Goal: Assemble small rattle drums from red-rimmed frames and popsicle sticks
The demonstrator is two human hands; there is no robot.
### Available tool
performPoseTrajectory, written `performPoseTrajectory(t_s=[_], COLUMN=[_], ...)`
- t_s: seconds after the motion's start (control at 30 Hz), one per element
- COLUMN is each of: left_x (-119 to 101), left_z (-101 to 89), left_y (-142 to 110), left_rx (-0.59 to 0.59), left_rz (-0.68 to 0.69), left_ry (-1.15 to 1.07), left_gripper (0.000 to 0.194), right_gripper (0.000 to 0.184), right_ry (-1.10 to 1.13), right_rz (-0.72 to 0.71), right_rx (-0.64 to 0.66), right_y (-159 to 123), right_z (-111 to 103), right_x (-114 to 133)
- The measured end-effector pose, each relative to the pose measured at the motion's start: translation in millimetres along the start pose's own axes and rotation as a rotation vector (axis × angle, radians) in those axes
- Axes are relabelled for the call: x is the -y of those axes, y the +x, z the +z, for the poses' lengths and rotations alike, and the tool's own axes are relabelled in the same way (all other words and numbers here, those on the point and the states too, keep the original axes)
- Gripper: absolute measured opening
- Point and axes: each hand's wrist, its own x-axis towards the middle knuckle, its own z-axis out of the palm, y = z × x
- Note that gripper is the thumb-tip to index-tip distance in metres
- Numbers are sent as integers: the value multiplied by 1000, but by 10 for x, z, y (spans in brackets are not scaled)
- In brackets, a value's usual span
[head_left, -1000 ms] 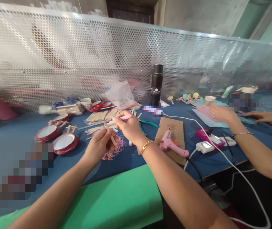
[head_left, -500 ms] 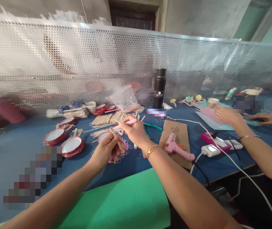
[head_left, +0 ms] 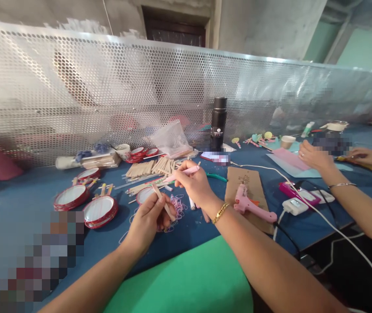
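Observation:
My left hand pinches a flat wooden craft stick, held at a slant above the table. Just beyond it, my right hand grips a pink pen, its tip end pointing left toward the stick. Beneath my left hand lies a tangle of lilac string, next to a round white disc that is partly covered by the fingers. Loose craft sticks are heaped behind my hands. To the left sit small red-rimmed drums with sticks attached.
A pink glue gun rests on brown cardboard at right, near a white charger and cables. A black bottle stands behind. Green sheet covers my lap. A co-worker's hands handle coloured paper at far right.
The view has shifted slightly. My right hand has drawn a little away from the stick, and the pen's tip end is farther from it. Both hands keep their hold.

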Motion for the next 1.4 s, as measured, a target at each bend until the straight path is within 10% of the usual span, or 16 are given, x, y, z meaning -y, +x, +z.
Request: performPoseTrajectory(t_s=[1.4], left_x=[6], left_z=[-11], left_y=[13], left_rx=[18], left_rz=[-86], left_ry=[7], left_gripper=[40], right_gripper=[19], right_ry=[-136], right_rz=[-25], right_rx=[16], right_y=[-52], right_z=[96], right_x=[-2])
